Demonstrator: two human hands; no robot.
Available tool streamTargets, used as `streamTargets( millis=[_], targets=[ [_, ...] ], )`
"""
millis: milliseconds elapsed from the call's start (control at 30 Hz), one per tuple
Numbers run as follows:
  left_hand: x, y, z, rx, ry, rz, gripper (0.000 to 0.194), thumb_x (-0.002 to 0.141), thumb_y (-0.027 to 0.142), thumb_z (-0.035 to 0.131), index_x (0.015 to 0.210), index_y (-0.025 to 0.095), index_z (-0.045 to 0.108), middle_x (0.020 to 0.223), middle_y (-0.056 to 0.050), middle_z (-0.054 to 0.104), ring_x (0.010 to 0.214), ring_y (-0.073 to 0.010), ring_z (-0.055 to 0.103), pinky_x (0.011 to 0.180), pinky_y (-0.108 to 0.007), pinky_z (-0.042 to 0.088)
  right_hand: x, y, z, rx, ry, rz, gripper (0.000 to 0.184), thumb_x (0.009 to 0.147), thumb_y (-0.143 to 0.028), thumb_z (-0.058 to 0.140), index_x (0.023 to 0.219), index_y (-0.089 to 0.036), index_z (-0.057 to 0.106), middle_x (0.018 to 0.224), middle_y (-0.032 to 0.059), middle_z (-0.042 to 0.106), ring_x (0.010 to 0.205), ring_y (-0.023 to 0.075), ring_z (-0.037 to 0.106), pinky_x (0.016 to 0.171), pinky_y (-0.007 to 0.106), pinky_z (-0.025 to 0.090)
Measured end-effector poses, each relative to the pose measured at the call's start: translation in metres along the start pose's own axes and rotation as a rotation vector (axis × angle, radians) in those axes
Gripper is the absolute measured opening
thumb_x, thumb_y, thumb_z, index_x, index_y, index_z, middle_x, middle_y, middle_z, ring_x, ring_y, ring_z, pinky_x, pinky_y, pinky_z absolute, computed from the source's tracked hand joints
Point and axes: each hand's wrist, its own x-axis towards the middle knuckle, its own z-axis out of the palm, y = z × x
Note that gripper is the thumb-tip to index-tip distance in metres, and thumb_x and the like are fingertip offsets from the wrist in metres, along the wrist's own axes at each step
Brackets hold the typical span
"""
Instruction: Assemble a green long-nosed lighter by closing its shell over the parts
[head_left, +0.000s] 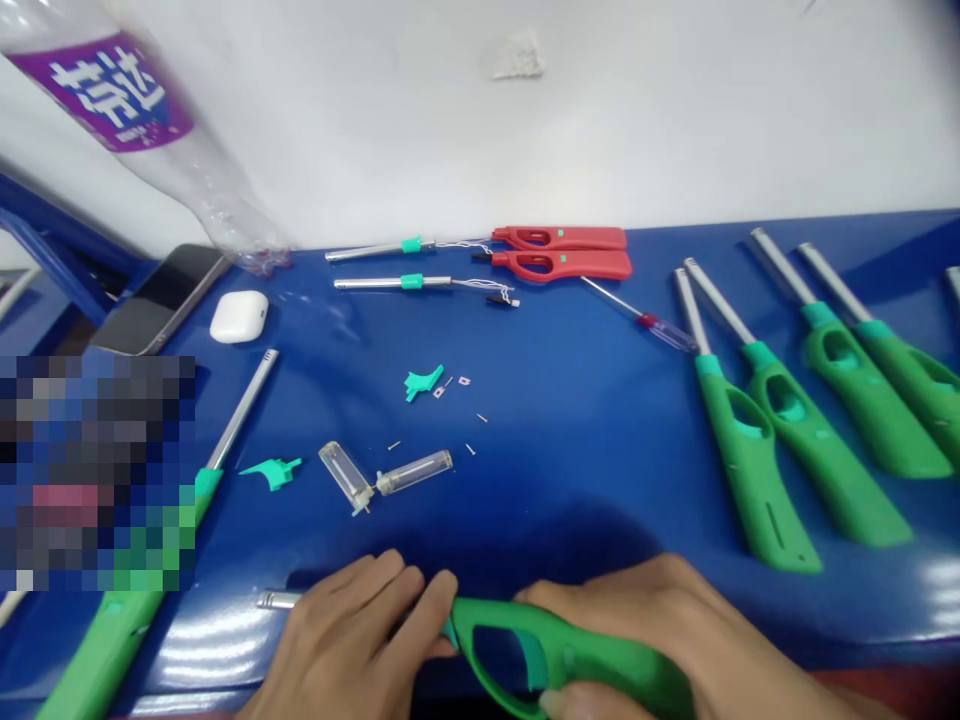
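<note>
At the table's front edge lies a green utility lighter (pixel 574 650), held sideways between both my hands. My left hand (pixel 356 635) is closed around its barrel end; the metal tip pokes out beyond the knuckles. My right hand (pixel 652 625) wraps round the green handle, thumb close to the trigger opening. Just beyond my hands rest two clear fuel tanks (pixel 416 472), a teal trigger (pixel 276 472) and a second teal trigger (pixel 424 382). Several small screws (pixel 470 449) and tiny metal plates (pixel 465 381) are scattered beside them.
Several green lighters (pixel 757 470) lie on the right, another (pixel 112 640) at left. Red lighter casings (pixel 562 264), metal barrels with wires (pixel 390 283) and a screwdriver (pixel 664 330) lie at the back. A phone (pixel 161 300), white earbud case (pixel 239 316) and plastic bottle (pixel 172 170) are back left.
</note>
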Motion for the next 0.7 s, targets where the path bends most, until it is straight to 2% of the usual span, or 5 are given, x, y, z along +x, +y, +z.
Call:
streamTargets(
  millis=[133,267,367,533,700],
  targets=[
    [0.003,0.001,0.002,0.029,0.058,0.006,0.031,0.11,0.013,0.04,0.115,0.021,0.069,0.094,-0.002,0.081,0.086,-0.0182,0.078,0.085,-0.033,0.056,-0.016,0.006,0.015,-0.532,0.299,-0.175,0.037,0.11,-0.05,0.052,0.135,-0.028,0.069,0.083,-0.0023,0.079,0.066,0.0171,0.073,0.072,0.032,0.057],
    [0.001,-0.002,0.01,0.084,0.111,0.101,0.031,0.113,0.018,0.04,0.117,0.021,0.071,0.096,0.001,0.082,0.085,-0.0158,0.078,0.089,-0.03,0.056,-0.02,0.015,0.016,-0.618,0.344,-0.201,0.04,0.099,-0.053,0.073,0.134,-0.033,0.071,0.094,-0.0044,0.082,0.074,0.016,0.077,0.075,0.03,0.056],
    [0.012,-0.002,0.013,0.097,0.138,0.115,0.031,0.113,0.019,0.039,0.121,0.019,0.07,0.096,-0.001,0.083,0.084,-0.0165,0.08,0.084,-0.027,0.059,-0.019,0.012,-0.003,-0.589,0.242,-0.147,0.041,0.1,-0.049,0.072,0.14,-0.038,0.067,0.1,-0.0059,0.081,0.086,0.015,0.078,0.079,0.029,0.052],
    [0.027,0.015,-0.008,0.027,0.079,0.11,0.032,0.113,0.02,0.034,0.129,0.021,0.061,0.101,-0.003,0.082,0.081,-0.0151,0.079,0.075,-0.022,0.061,-0.036,-0.001,-0.026,-0.887,0.198,-0.277,0.044,0.107,-0.041,0.064,0.15,-0.034,0.056,0.09,-0.0067,0.074,0.072,0.0156,0.075,0.059,0.03,0.041],
    [0.018,0.039,-0.035,0.025,-0.122,0.145,0.026,0.097,0.011,0.05,0.119,0.024,0.058,0.087,0.001,0.079,0.067,-0.0166,0.071,0.067,-0.025,0.054,-0.062,0.002,-0.003,-1.272,0.324,-0.604,0.039,0.117,-0.026,0.033,0.145,-0.02,0.059,0.081,-0.0052,0.071,0.054,0.0143,0.067,0.043,0.036,0.037]
  ],
)
